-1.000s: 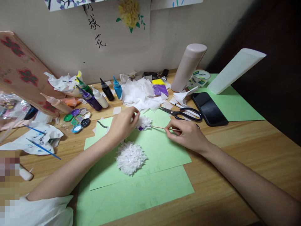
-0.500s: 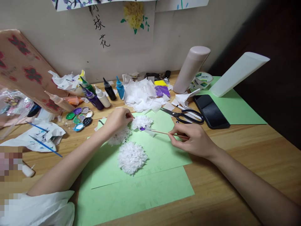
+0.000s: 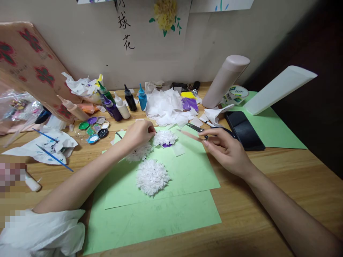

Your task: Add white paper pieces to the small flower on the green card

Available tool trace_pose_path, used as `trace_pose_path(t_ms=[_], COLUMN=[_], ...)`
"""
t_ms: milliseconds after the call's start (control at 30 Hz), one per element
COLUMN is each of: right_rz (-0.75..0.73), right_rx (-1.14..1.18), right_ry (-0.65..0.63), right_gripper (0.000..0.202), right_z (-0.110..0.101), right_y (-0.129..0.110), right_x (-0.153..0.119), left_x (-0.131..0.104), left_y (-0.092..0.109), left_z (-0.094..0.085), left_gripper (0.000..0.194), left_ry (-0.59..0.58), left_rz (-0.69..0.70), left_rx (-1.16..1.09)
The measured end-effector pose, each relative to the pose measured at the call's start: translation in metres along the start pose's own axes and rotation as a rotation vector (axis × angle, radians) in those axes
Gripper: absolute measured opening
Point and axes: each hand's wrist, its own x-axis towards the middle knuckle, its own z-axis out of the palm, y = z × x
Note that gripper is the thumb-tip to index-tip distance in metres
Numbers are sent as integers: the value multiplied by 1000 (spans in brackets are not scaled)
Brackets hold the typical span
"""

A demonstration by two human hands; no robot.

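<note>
Three fluffy white tissue-paper flowers lie on green paper (image 3: 187, 175). My left hand (image 3: 142, 134) is closed in a pinch at the left edge of the far flower (image 3: 165, 137); what its fingertips hold is hidden. A bit of purple shows under that flower's front edge. Partly behind my left wrist sits a second flower (image 3: 139, 152), and the third flower (image 3: 152, 177) is nearer me. My right hand (image 3: 223, 150) grips a thin wooden stick (image 3: 190, 135), blurred and pointing left, its tip apart from the far flower. A small white tissue square (image 3: 179, 150) lies below the stick.
Behind the flowers is a heap of white tissue squares (image 3: 164, 105). Paint bottles (image 3: 112, 109) and a paint palette (image 3: 93, 129) stand left. Black-handled scissors (image 3: 197, 127), a phone (image 3: 245, 130), tape (image 3: 235, 94) and two tall containers (image 3: 225, 82) are right.
My right hand has drawn the stick back and up from the far flower, leaving the tissue square on the green paper. My left hand keeps its place by the flower. The view has shifted slightly.
</note>
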Motion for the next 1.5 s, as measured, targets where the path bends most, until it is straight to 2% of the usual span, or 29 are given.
trace_pose_path(t_ms=[100,200,267,333,400,533,700,833,900,1033,1233,1400,1500], right_rz=[92,91,45,-33,-135,-316,-352,-293,-211,-49,55,97,104], right_rx=[279,394,405,303,122,-138,-254,-93,81,340,260,226,228], right_ry=[51,7,-46,-89,-106,-128,-98,-69,-70,-95,51,76,79], right_gripper=[16,20,37,44,35,16,19,12,8,14,12,11,12], right_z=[5,13,18,23,29,42,49,44,43,52,64,64,64], right_y=[4,4,3,3,3,4,3,-5,-12,-14,1,5,6], right_x=[4,6,4,1,-1,0,4,0,1,11,26,26,26], left_x=[-2,-6,-10,-13,-14,-9,-3,-2,-2,-1,0,-5,-8], left_y=[6,19,28,33,35,30,26,28,30,29,22,27,31], left_z=[2,5,7,8,10,11,12,11,10,11,8,0,2], left_gripper=[18,32,51,63,60,40,30,26,23,20,24,22,20], left_ry=[60,123,85,15,-35,-52,-46,-50,-48,-51,-24,4,26], left_rz=[20,108,268,389,422,392,358,360,364,369,370,415,421], left_rx=[-1,-29,-71,-92,-94,-126,-153,-175,-185,-205,-208,-197,-173])
